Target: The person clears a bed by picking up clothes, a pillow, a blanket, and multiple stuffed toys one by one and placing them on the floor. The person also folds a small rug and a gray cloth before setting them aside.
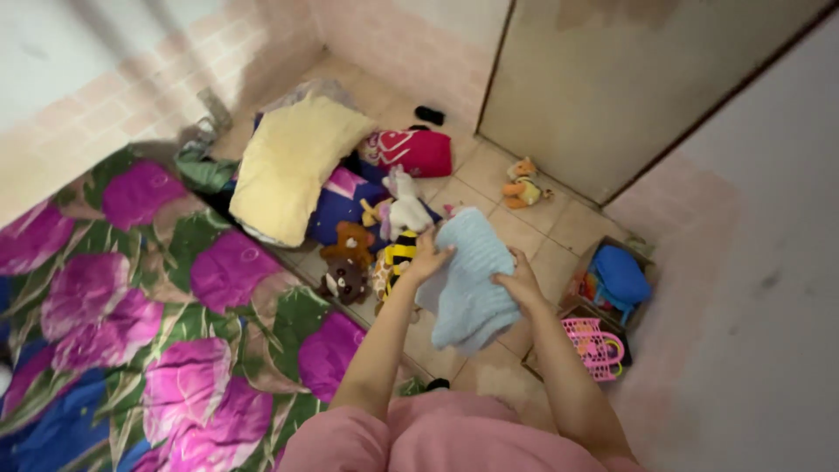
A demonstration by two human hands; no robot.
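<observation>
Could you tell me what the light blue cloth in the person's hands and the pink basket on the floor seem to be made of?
The light blue cloth looks like soft knitted or fleecy fabric: matte, ribbed, drooping. The pink basket looks like moulded plastic, with an open lattice.

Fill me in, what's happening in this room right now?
A person in pink holds a light blue knitted cloth up with both hands, left hand at its upper edge, right hand at its side. Below on the tiled floor lie stuffed toys, a yellow pillow and a pink basket. A floral bedsheet lies at left.
</observation>
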